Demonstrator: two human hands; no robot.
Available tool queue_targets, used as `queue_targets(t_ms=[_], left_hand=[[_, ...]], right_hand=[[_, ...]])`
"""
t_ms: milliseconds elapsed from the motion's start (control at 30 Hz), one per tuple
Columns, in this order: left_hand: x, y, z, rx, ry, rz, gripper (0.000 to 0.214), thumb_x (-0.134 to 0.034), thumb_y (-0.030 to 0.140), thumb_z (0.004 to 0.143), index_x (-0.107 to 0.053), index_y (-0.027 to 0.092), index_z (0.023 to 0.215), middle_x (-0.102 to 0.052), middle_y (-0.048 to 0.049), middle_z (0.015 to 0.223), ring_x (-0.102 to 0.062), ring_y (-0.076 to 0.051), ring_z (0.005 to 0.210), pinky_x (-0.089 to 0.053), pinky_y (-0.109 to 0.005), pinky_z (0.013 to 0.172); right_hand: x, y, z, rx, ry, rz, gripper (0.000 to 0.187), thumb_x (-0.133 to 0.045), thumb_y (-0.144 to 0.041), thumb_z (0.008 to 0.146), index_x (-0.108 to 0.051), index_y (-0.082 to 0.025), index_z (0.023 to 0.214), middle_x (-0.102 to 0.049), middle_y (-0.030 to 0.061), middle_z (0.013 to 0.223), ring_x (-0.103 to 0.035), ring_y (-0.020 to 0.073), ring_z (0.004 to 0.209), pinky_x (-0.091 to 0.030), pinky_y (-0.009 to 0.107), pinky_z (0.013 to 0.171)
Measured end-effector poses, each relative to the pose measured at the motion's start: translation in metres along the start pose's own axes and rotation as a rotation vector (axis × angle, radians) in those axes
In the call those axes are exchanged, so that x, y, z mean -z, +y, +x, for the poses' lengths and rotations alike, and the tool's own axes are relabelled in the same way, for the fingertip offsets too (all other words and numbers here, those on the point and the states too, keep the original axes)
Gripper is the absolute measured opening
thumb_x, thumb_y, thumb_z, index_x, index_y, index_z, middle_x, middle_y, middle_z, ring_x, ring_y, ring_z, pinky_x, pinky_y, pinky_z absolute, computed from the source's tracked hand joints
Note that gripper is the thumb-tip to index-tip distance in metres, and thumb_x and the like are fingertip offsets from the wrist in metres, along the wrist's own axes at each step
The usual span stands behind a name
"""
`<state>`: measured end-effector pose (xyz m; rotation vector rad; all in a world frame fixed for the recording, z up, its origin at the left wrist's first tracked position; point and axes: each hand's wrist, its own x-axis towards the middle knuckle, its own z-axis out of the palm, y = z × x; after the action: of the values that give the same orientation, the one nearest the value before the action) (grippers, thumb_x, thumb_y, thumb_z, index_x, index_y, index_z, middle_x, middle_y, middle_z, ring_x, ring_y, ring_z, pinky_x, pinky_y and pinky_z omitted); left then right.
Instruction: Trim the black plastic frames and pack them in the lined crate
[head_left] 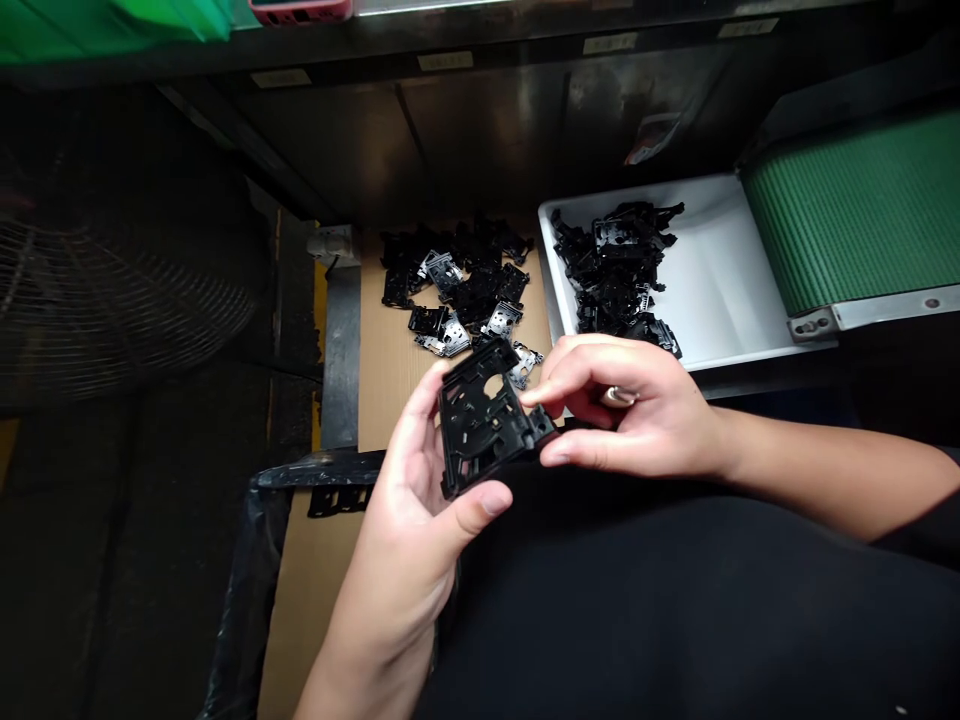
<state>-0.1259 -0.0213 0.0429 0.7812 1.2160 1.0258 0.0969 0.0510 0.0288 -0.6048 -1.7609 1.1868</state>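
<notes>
A black molded plastic frame with cutouts and a round hole is held up in front of me, tilted. My left hand grips it from the left and below, the thumb along its lower edge. At the frame's right corner, the thumb and index finger of my right hand pinch a small protruding part; a ring shows on one finger. Just beyond lies a heap of similar black parts on a cardboard sheet. More black parts fill the left side of a white tray.
A green ribbed conveyor belt stands at the right, over the tray's edge. To the left is a wire-caged fan. A metal panel runs along the back. Near me, a plastic-lined box holds cardboard and black parts.
</notes>
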Motion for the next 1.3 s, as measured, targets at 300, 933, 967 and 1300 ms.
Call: queue_targets(t_ms=[300,933,967,1300], left_hand=[[0.019,-0.014,-0.006,-0.558,-0.023,0.516,0.111,-0.086,0.015,0.086,-0.022,0.056,0.167,-0.011,0.0082,0.184,-0.019,-0.031,0.169,-0.028,-0.055,0.137],[0.015,0.019,-0.018,-0.522,0.094,0.424,0.068,-0.098,0.050,0.067,-0.070,0.045,0.129,-0.053,0.0036,0.158,-0.041,-0.040,0.157,-0.033,-0.061,0.135],[0.017,0.019,-0.018,-0.532,0.092,0.439,0.062,-0.098,0.050,0.067,-0.073,0.044,0.123,-0.053,0.0036,0.157,-0.040,-0.040,0.157,-0.032,-0.061,0.136],[0.020,0.018,-0.020,-0.574,0.128,0.458,0.064,-0.101,0.028,0.066,-0.075,0.052,0.119,-0.051,0.0164,0.162,-0.025,-0.036,0.167,-0.031,-0.053,0.138]], right_hand=[[0.004,0.002,-0.009,0.284,-0.125,-0.266,0.017,-0.076,-0.011,0.097,-0.074,-0.006,0.113,-0.071,0.0118,0.097,-0.067,0.0138,0.086,-0.060,0.026,0.073],[-0.004,-0.013,-0.004,0.072,-0.097,-0.023,0.030,-0.086,-0.017,0.090,-0.076,-0.017,0.118,-0.071,0.0066,0.092,-0.062,0.0146,0.073,-0.052,0.026,0.055],[-0.004,-0.013,-0.003,0.070,-0.092,-0.023,0.030,-0.086,-0.017,0.090,-0.076,-0.017,0.118,-0.071,0.0069,0.092,-0.062,0.0149,0.074,-0.052,0.026,0.056],[-0.009,-0.009,-0.002,0.070,-0.096,-0.041,0.028,-0.082,-0.012,0.092,-0.075,-0.018,0.119,-0.069,0.0062,0.092,-0.059,0.0126,0.070,-0.051,0.026,0.055]])
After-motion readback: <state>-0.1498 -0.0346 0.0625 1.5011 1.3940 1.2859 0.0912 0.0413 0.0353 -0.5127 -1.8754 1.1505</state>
